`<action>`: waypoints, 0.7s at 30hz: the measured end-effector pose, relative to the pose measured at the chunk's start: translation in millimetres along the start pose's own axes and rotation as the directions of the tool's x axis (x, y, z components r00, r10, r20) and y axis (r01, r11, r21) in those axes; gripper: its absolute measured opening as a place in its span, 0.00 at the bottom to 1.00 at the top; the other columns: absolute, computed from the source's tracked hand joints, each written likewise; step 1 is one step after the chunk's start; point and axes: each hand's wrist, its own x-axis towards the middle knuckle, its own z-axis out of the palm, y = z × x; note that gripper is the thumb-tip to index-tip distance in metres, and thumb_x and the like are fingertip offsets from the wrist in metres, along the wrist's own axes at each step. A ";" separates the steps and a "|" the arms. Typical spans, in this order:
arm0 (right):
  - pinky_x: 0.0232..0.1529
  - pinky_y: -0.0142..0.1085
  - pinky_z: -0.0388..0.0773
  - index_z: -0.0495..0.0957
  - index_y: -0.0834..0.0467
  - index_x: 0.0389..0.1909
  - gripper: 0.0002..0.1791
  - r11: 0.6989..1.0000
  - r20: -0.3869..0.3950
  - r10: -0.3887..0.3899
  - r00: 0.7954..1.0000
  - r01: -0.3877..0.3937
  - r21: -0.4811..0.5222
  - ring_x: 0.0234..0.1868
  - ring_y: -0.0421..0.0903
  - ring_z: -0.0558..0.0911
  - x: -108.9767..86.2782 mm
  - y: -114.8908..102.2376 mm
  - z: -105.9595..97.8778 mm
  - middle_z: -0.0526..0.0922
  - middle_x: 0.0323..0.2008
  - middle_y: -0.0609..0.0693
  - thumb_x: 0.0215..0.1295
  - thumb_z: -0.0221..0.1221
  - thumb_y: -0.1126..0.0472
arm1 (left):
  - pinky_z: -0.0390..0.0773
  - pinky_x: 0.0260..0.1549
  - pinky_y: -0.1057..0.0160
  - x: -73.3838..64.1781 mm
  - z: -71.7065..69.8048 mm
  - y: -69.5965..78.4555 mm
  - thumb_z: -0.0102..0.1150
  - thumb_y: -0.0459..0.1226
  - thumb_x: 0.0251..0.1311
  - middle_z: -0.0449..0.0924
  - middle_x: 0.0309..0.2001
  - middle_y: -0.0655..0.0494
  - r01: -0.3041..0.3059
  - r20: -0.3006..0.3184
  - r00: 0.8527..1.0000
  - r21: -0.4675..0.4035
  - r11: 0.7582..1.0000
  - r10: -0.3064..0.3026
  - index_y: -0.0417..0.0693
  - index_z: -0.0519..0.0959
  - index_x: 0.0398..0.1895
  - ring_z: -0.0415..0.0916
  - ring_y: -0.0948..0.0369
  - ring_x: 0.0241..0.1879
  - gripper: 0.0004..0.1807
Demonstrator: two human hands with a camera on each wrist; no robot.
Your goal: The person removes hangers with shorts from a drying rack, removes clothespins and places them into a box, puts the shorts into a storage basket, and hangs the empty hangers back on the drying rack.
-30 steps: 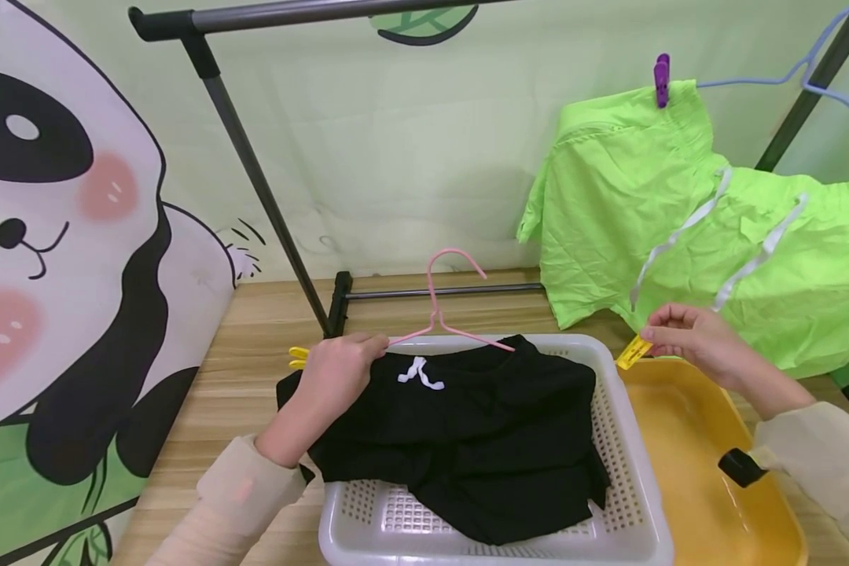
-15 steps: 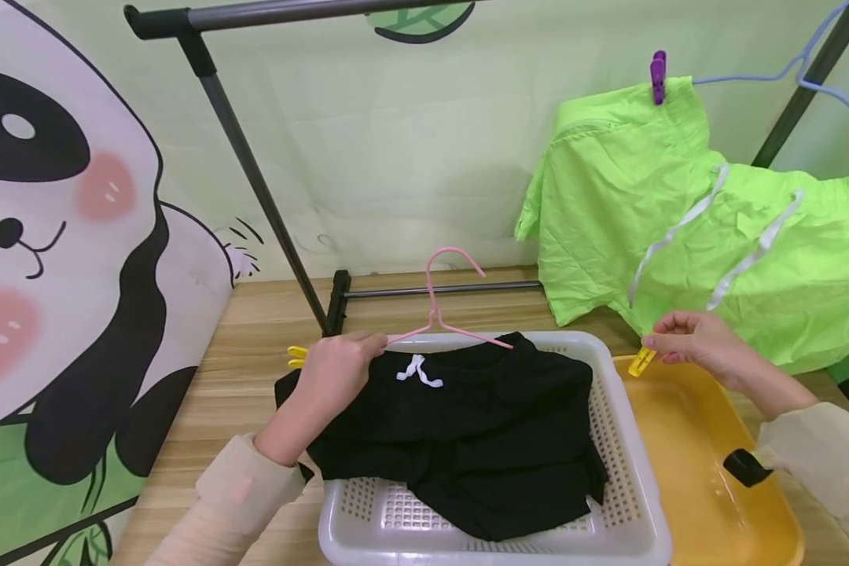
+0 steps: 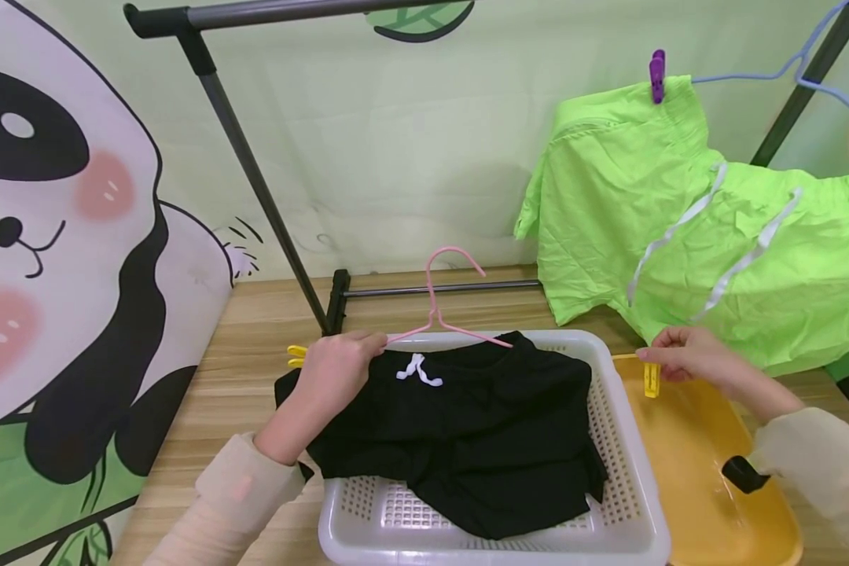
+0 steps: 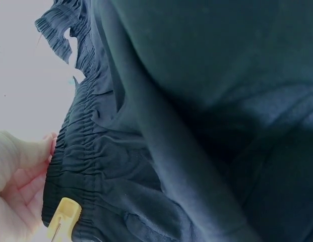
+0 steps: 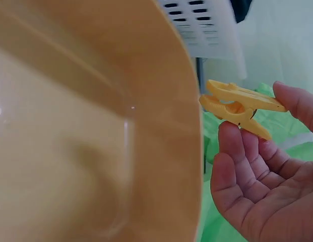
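Black shorts with a white drawstring bow lie over the white basket, a pink hanger at their waistband. My left hand grips the waistband at its left end, where the hanger's arm disappears behind the fingers. Beside that hand a yellow clothespin is clipped on the waistband. Between thumb and fingertips, my right hand pinches another yellow clothespin, its handles partly spread. This clothespin hangs over the far rim of the yellow tub, right of the basket.
Bright green shorts hang at the back right from a blue hanger, held by a purple clothespin. A dark metal rack frames the back of the wooden table. Panda-printed cloth covers the wall.
My right hand has moved slightly down, from the basket's right corner to over the tub, and the clothespin has turned to point downward. My left hand and the black shorts have stayed put.
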 end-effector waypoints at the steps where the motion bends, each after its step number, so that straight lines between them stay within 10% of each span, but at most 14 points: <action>1: 0.25 0.32 0.72 0.67 0.64 0.30 0.16 1.000 0.008 0.002 1.000 -0.002 -0.011 0.20 0.39 0.71 0.1 0.6 1.4 0.70 0.16 0.42 0.57 0.56 0.53 | 0.60 0.11 0.71 0.0 0.1 -0.2 0.60 0.31 0.49 0.80 0.22 0.56 0.000 0.000 1.000 0.000 1.000 0.000 0.47 0.82 0.29 0.64 0.64 0.14 0.05; 21: 0.15 0.28 0.61 0.65 0.62 0.21 0.18 0.994 0.153 0.070 0.986 -0.055 -0.097 0.13 0.38 0.64 8.4 15.8 22.0 0.64 0.12 0.44 0.54 0.59 0.53 | 0.61 0.11 0.72 0.2 -0.7 -1.0 0.60 0.31 0.49 0.80 0.21 0.56 -0.012 -0.002 1.000 -0.009 1.000 0.012 0.48 0.82 0.29 0.66 0.64 0.14 0.05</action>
